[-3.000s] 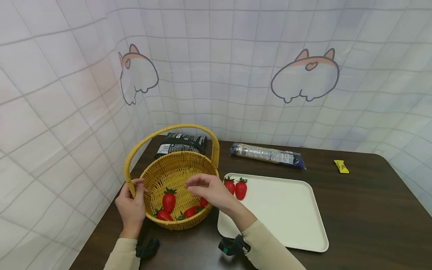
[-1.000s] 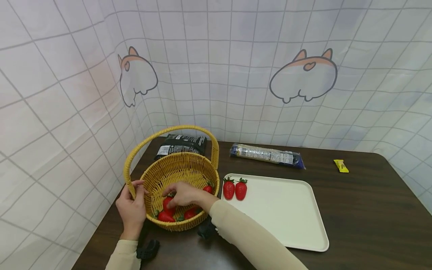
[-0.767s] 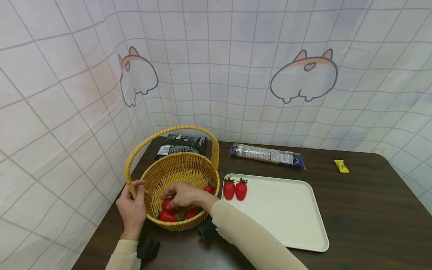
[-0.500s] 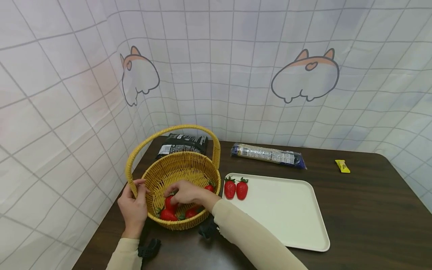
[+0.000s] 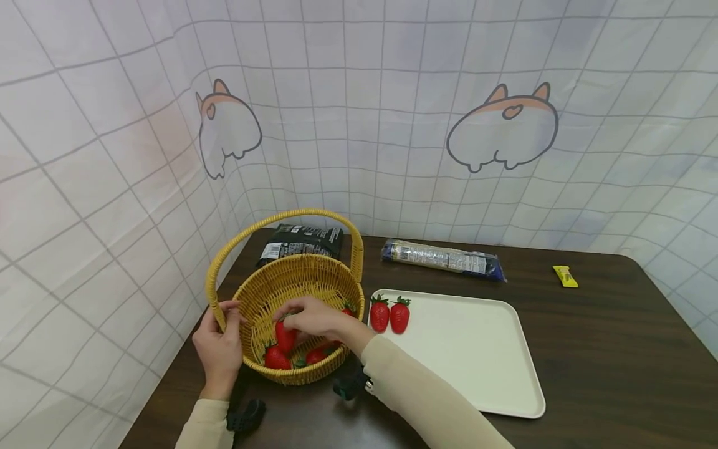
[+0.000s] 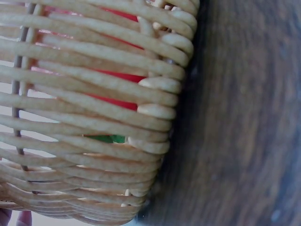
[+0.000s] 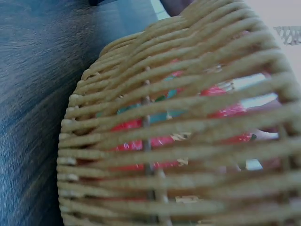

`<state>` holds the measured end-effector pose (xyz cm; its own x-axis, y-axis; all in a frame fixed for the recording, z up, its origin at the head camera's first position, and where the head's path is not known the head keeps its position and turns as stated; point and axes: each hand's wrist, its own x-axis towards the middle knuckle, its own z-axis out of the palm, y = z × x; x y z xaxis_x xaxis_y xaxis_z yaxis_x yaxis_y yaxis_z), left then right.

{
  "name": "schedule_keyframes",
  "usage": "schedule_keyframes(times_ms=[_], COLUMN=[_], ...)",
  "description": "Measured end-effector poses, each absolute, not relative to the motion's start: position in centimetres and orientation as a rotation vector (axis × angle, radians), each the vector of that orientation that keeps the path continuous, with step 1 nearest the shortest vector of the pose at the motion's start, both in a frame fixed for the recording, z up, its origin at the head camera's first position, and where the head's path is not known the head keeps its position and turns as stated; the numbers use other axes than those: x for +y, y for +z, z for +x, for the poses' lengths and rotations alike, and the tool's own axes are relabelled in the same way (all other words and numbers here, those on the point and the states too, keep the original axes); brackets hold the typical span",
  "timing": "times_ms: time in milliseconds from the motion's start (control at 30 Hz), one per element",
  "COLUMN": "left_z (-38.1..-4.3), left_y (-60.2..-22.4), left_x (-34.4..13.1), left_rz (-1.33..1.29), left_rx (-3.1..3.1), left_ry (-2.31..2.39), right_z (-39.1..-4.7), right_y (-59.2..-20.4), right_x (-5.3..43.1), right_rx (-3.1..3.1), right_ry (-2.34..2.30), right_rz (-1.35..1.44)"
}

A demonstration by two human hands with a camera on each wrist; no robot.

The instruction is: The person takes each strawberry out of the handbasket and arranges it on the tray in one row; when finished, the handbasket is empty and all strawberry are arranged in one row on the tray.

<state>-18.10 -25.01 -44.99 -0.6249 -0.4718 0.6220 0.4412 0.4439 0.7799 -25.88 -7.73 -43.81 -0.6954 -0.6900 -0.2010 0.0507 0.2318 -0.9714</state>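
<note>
A yellow woven basket (image 5: 303, 268) with a tall handle stands on the table at centre left in the head view. My left hand (image 5: 220, 349) grips its left side where the handle meets the rim. Inside the basket, my right hand (image 5: 316, 318) pinches a red strawberry (image 5: 286, 338), whose top is covered by the fingers. Several other strawberries lie in the basket, among them a strawberry (image 5: 277, 358) at the lower left and a strawberry (image 5: 316, 356) near the front. Both wrist views are filled mostly by the basket wall (image 6: 94, 113), with red showing through the gaps.
Right of the basket lies a white tray (image 5: 465, 349) with two strawberries (image 5: 389, 315) in its far left corner. Behind are a black packet (image 5: 303, 242) and a long clear-and-blue packet (image 5: 443, 259). A small yellow packet (image 5: 565, 276) lies at the far right of the dark table (image 5: 606, 349).
My right hand has reached left and down into the basket and taken hold of a strawberry, now slightly raised and tilted. My left hand has kept its place on the basket.
</note>
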Motion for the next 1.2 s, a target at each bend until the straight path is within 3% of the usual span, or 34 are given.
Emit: schedule_keyframes(times_ms=[433,933,1200], left_z=[-18.1,-18.2,-18.1], left_y=[-45.0,-45.1,-45.1], left_x=[-24.9,-24.9,-24.9], left_rz=[0.048,0.022,0.037], left_rx=[-1.824,-1.827,-1.825], left_ry=[-1.301,-1.318,-1.310], right_z=[-26.0,-25.0,-24.5], right_y=[-41.8,-42.4,-42.6], right_x=[-4.3,1.9,5.7], right_rx=[1.707,1.926,1.996], right_ry=[-1.744,-1.730,-1.802], right_rz=[-0.516,-0.709,-0.603])
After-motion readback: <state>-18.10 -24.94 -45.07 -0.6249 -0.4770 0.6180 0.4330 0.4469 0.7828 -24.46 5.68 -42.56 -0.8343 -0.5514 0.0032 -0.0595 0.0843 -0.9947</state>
